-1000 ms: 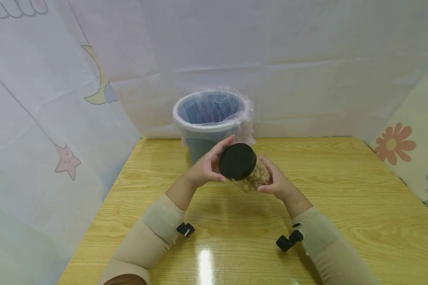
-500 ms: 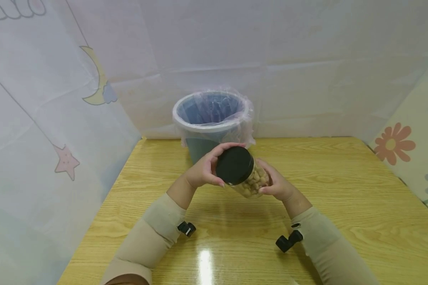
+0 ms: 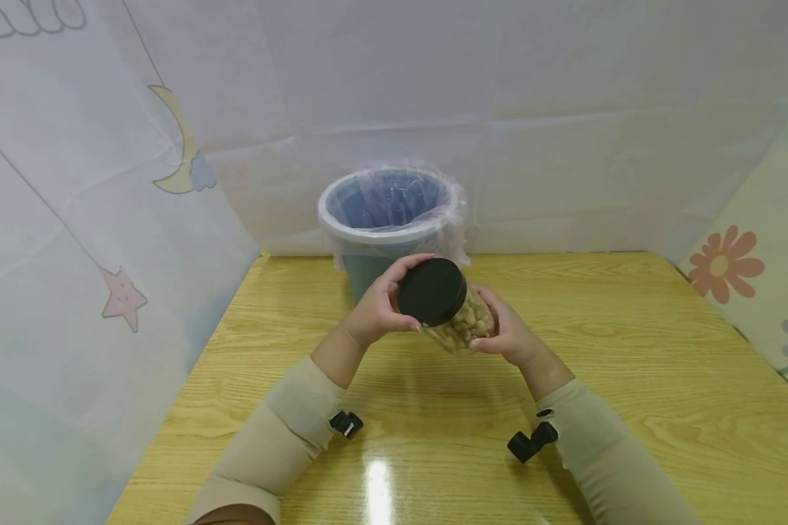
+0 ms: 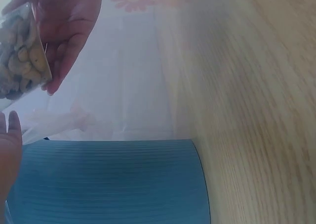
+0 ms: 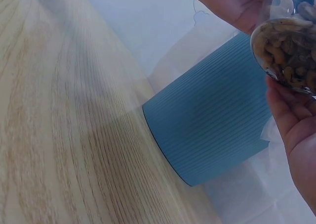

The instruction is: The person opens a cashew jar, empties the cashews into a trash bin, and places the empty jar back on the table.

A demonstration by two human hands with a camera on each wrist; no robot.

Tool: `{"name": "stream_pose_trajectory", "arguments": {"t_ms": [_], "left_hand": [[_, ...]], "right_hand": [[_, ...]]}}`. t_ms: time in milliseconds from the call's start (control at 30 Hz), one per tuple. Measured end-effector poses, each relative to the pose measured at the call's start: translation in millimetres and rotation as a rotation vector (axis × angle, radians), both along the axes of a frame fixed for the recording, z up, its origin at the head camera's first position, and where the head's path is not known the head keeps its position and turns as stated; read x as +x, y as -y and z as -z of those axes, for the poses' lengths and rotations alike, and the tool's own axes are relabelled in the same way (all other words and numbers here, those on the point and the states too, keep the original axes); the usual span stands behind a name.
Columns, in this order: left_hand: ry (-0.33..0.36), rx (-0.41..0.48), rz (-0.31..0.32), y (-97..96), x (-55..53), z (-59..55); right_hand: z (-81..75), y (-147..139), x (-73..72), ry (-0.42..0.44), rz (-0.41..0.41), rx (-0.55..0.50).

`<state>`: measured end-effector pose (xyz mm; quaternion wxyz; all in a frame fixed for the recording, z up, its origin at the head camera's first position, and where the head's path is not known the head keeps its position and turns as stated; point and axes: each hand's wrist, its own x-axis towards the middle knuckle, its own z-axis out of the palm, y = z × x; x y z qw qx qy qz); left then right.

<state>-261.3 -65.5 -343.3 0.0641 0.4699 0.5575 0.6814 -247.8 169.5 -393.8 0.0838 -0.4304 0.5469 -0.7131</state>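
Above the table, a clear jar point(image 3: 465, 328) of cashew-like nuts is held tilted, its black lid point(image 3: 432, 292) up and to the left. My left hand point(image 3: 376, 312) grips the lid's side, thumb at the near edge and a finger along the far edge. At the lower end, my right hand point(image 3: 511, 337) holds the clear body, thumb in front. In the right wrist view the nuts lie against the jar's bottom point(image 5: 289, 53), with right-hand fingers point(image 5: 281, 110) under it. The left wrist view catches the jar's lower part point(image 4: 22, 61); the lid is out of sight there.
Right behind the hands stands a blue-green ribbed bin point(image 3: 361, 273) with a white rim and a pinkish plastic liner point(image 3: 456, 240). The wood-grain table point(image 3: 604, 350) ends at a pale patterned cloth backdrop point(image 3: 565, 146). Black camera mounts point(image 3: 532, 442) sit on both sleeves.
The jar has dipped a little, then risen again, ending slightly left of where it was. The nuts inside have shifted. Both hands keep their hold, and the bin stays put.
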Motion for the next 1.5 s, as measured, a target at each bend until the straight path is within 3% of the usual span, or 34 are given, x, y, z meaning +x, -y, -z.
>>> {"name": "stream_pose_trajectory", "arguments": {"t_ms": [167, 367, 833, 1233, 1500], "left_hand": [[0.049, 0.037, -0.067, -3.8, 3.0, 1.1], [0.098, 0.061, -0.053, -5.1, 4.2, 1.2], [0.005, -0.002, -0.065, -2.6, 2.4, 4.9], [0.001, 0.006, -0.101, -3.0, 2.1, 5.6], [0.034, 0.043, -0.112, -3.1, 1.8, 4.0]], "right_hand": [[-1.2, 1.1, 0.6, -0.003, 0.047, -0.009], [-2.4, 1.6, 1.5, 0.022, 0.062, -0.010], [-2.3, 1.0, 2.8, 0.016, 0.070, -0.007], [-1.1, 0.4, 2.1, 0.022, 0.083, 0.012], [0.2, 0.1, 1.8, 0.029, 0.092, 0.021]]}}
